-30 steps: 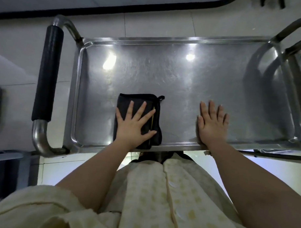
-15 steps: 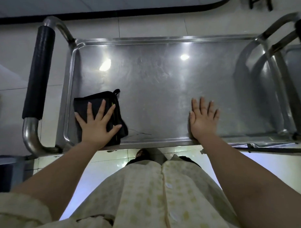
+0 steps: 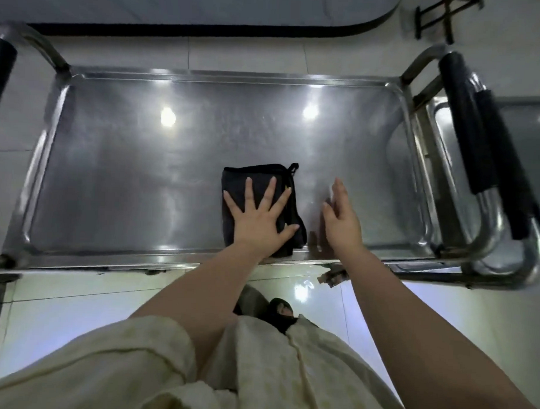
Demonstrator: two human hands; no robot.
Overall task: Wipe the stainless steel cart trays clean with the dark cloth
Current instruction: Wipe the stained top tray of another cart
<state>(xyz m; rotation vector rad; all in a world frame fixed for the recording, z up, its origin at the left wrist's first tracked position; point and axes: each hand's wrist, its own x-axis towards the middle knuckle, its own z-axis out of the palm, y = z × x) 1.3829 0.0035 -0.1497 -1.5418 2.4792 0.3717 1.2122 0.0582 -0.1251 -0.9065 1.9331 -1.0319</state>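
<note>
moved: cloth [image 3: 253, 177] slid right along tray [image 3: 135, 175], left corner to near-rim middle | black, folded, loop at corner | my left hand [image 3: 258, 223] flat on it, fingers spread | right hand [image 3: 342, 220] open beside it

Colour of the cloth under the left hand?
Plain black cloth, small loop at its far right corner. Shows best in the head view.

Pale glossy floor tiles [image 3: 246, 55] fill the ground. At the floor's far edge lies a grey slab with a black rounded rim [image 3: 208, 6], with a black metal frame [image 3: 443, 17] near its right end. Nearest the camera hangs a cream patterned garment [image 3: 272, 372], a dark shoe [image 3: 281, 313] just beyond its hem.
</note>
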